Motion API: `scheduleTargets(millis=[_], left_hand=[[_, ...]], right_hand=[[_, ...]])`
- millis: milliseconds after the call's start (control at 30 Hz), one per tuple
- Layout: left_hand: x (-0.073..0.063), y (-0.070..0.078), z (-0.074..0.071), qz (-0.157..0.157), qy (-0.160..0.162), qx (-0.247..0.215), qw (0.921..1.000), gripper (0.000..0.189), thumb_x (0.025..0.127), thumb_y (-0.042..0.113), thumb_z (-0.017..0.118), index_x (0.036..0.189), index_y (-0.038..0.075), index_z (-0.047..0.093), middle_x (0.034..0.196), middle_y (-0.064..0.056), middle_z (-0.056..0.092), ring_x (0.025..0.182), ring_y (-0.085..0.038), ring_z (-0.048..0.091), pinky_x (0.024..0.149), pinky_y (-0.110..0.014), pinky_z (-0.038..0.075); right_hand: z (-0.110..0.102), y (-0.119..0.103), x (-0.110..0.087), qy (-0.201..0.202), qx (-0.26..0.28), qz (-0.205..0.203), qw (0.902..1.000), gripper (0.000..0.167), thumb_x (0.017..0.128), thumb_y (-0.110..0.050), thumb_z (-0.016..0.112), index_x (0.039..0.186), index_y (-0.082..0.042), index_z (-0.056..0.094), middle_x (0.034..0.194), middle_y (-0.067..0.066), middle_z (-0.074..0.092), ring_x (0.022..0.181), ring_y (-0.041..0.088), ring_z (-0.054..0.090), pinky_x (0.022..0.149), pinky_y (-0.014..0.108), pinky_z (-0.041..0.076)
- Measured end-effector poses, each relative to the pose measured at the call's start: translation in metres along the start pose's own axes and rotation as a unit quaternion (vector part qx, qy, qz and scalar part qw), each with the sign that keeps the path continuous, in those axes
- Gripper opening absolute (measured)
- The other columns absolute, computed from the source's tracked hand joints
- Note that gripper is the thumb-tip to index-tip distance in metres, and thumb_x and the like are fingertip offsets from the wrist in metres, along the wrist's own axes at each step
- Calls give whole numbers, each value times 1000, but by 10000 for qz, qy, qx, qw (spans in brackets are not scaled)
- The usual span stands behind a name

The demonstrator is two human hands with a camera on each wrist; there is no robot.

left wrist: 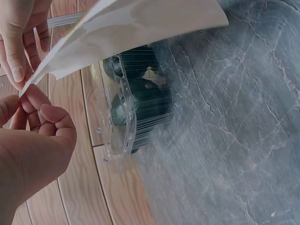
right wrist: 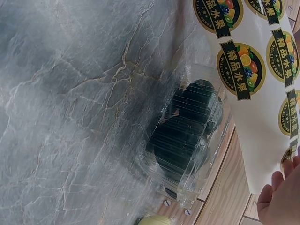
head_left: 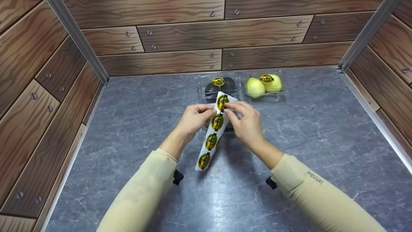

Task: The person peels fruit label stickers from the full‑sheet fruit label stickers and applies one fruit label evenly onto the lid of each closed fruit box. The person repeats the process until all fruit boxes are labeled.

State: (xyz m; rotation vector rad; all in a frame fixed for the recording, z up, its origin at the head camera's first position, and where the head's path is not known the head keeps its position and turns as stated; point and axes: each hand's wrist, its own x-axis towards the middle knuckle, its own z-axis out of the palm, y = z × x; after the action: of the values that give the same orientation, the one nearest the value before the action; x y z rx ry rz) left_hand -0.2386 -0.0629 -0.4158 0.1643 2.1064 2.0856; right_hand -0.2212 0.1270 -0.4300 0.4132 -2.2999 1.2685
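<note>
A white sheet of round black-and-yellow fruit stickers (head_left: 210, 141) hangs tilted between the two hands. My left hand (head_left: 194, 120) pinches its left edge near the top between thumb and fingers. On the opposite side, my right hand (head_left: 247, 120) has thumb and index finger at the top sticker (head_left: 222, 102), gripping there. The sheet's plain back (left wrist: 140, 28) shows in the left wrist view, the hands meeting at its edge. Below the sheet stands a clear plastic fruit box (left wrist: 129, 136) with dark green round fruit (right wrist: 176, 145) inside; in the head view the sheet and hands cover much of that spot.
Toward the back wall, a clear box with dark fruit (head_left: 229, 84) bears a sticker on its lid. Right of it is another stickered box with two yellow-green fruits (head_left: 256, 87). Wood-patterned panels (head_left: 180, 37) enclose the grey marbled table (head_left: 128, 129) on three sides.
</note>
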Motion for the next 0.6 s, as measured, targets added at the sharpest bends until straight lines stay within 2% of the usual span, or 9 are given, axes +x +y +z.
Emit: scheduleTargets(millis=[233, 600], left_hand=[[1, -2, 2, -56, -105, -54, 9999, 20, 102, 7, 67, 114, -2, 79, 86, 2, 71, 68, -8, 56, 59, -22, 43], [1, -4, 5, -86, -292, -217, 9993, 23, 104, 8, 66, 120, -4, 76, 97, -2, 76, 77, -9, 65, 67, -21, 51]], right_hand=[[0, 1, 1, -76, 155, 151, 9997, 21, 95, -9, 79, 116, -6, 81, 117, 9, 78, 113, 29, 73, 102, 44, 56], [2, 4, 0, -17, 201, 297, 9994, 14, 96, -11, 80, 109, -8, 84, 112, 8, 80, 106, 27, 76, 93, 43, 60]])
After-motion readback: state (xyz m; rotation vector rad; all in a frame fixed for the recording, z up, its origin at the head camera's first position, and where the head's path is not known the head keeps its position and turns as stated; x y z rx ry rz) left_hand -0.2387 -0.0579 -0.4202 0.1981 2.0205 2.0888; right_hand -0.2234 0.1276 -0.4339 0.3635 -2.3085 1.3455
